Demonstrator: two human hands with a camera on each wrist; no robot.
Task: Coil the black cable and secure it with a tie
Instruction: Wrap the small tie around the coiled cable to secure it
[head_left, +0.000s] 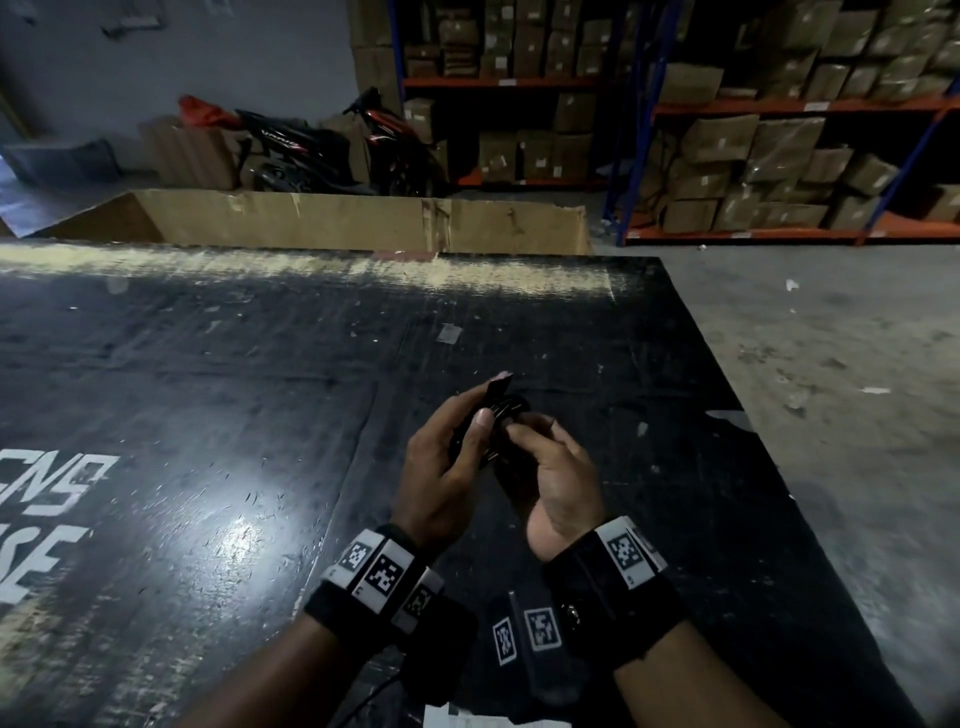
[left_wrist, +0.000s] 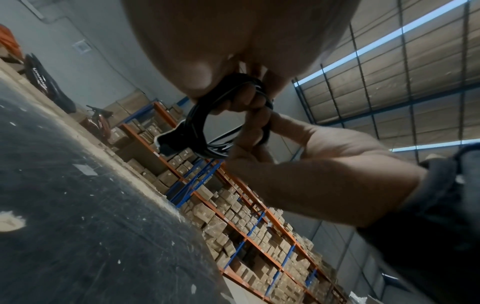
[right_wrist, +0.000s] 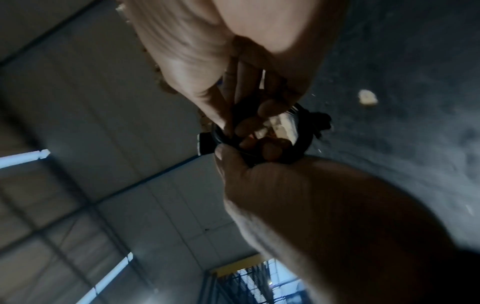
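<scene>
The black cable (head_left: 511, 408) is wound into a small coil that both hands hold above the black table (head_left: 208, 395). My left hand (head_left: 480, 421) grips the coil's left side, with its thumb pressed across the loops. My right hand (head_left: 524, 431) pinches the coil's right side, its fingers curled through the ring. A flat black strap (head_left: 500, 387) with a pale edge sticks up from the coil by the left fingers. The left wrist view shows the coil (left_wrist: 197, 115), the strap (left_wrist: 166, 142) and the right hand's fingers (left_wrist: 255, 131). The right wrist view shows the coil (right_wrist: 303, 139) and the strap (right_wrist: 203, 144).
White lettering (head_left: 47, 519) marks the table's left part. Black pieces with square markers (head_left: 540, 629) lie near its front edge. Behind the table stands a large open cardboard box (head_left: 322, 218), then a scooter (head_left: 332, 145) and shelves of cartons (head_left: 753, 145). Concrete floor (head_left: 831, 364) lies to the right.
</scene>
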